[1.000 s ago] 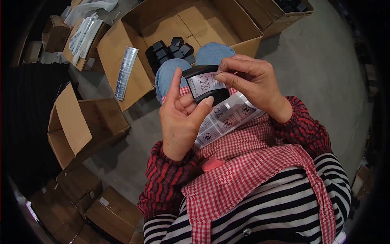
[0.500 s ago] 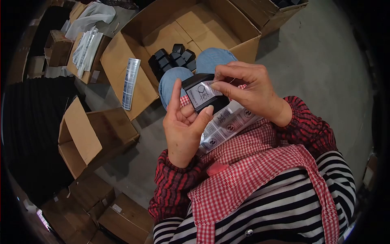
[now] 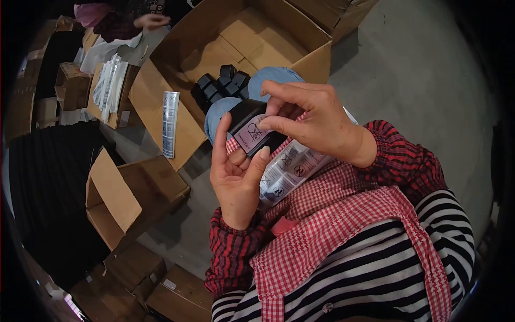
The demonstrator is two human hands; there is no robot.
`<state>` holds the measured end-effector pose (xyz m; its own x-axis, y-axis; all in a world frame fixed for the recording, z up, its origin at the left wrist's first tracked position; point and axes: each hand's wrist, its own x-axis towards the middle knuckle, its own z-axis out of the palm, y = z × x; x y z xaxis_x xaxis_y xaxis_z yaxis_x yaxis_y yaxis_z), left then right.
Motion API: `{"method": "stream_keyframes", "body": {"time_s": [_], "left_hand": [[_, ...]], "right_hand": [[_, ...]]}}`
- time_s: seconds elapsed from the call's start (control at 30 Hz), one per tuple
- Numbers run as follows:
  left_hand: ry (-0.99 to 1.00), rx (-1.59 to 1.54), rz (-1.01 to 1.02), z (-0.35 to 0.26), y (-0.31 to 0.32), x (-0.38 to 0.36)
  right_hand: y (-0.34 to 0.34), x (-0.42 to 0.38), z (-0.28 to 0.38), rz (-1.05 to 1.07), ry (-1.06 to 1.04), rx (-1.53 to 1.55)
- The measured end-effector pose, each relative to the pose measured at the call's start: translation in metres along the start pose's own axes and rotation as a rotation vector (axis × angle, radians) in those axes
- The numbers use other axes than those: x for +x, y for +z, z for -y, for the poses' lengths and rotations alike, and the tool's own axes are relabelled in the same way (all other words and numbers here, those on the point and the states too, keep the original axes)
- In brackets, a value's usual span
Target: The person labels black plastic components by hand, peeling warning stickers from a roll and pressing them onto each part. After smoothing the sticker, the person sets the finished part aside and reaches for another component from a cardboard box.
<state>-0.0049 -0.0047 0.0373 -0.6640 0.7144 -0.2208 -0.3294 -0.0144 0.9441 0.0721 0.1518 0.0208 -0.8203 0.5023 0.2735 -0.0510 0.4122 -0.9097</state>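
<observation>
- head view: left hand (image 3: 234, 177) cups one black case (image 3: 248, 124) from below, thumb and fingers closed around its edges, held above the lap.
- right hand (image 3: 316, 121) pinches one warning label (image 3: 254, 134) flat against the case face.
- one sheet of labels (image 3: 292, 169) lies on the checked apron, beneath the hands.
- large open carton (image 3: 161, 91) ahead holds about eight black cases (image 3: 220, 86).
- one label strip (image 3: 170, 123) rests on the carton flap.
- one other person's hand (image 3: 152, 21) top left.

Small boxes (image 3: 222, 83) lie inside the large carton (image 3: 177, 70); a label strip (image 3: 170, 123) rests on its flap; a smaller carton (image 3: 134, 193) stands left, on the floor (image 3: 418, 70).
</observation>
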Motion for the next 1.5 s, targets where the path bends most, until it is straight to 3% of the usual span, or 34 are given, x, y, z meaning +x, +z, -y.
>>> {"method": "stream_keyframes", "body": {"time_s": [0.23, 0.37, 0.47, 0.53, 0.63, 0.77, 0.87, 0.97, 1.03, 1.17, 1.23, 1.33, 1.43, 1.5], "left_hand": [[0.063, 0.045, -0.045, -0.002, 0.004, -0.001], [0.070, 0.054, -0.061, -0.001, 0.001, -0.002], [0.068, 0.017, -0.066, -0.001, 0.001, 0.001], [0.047, -0.013, -0.058, -0.001, 0.004, 0.002], [0.010, -0.086, -0.035, -0.002, 0.006, 0.003], [-0.015, -0.083, 0.027, -0.005, 0.006, 0.002], [-0.030, -0.097, 0.029, -0.007, 0.006, 0.003], [-0.057, -0.113, 0.027, -0.007, 0.002, 0.005], [-0.076, -0.120, 0.027, -0.005, -0.001, 0.005], [-0.083, -0.129, 0.010, -0.004, 0.001, 0.008], [-0.080, -0.120, 0.005, -0.005, 0.001, 0.008], [-0.053, -0.088, -0.008, -0.002, 0.004, 0.006], [0.024, -0.036, -0.016, 0.006, 0.003, 0.007], [0.007, -0.063, -0.003, 0.008, -0.001, 0.008]], "right_hand": [[0.001, 0.000, 0.008, -0.032, -0.134, -0.193], [-0.012, 0.003, 0.012, -0.032, -0.033, -0.356], [-0.025, 0.008, 0.002, 0.095, 0.110, -0.126], [-0.031, 0.012, -0.006, 0.171, 0.334, 0.196], [-0.019, 0.011, -0.008, 0.158, 0.310, 0.371], [-0.005, 0.010, -0.006, 0.226, 0.314, 0.328], [-0.003, 0.014, -0.009, 0.210, 0.369, 0.520], [-0.010, 0.015, -0.021, 0.112, 0.219, 0.503], [-0.015, 0.014, -0.019, 0.121, 0.046, 0.279], [-0.009, 0.008, -0.023, 0.084, 0.056, 0.330], [-0.008, 0.009, -0.022, 0.108, 0.159, 0.450], [-0.006, 0.015, -0.013, 0.192, 0.283, 0.386], [0.012, 0.014, -0.029, 0.164, 0.157, 0.364], [0.011, 0.012, -0.031, 0.185, 0.208, 0.504]]}}
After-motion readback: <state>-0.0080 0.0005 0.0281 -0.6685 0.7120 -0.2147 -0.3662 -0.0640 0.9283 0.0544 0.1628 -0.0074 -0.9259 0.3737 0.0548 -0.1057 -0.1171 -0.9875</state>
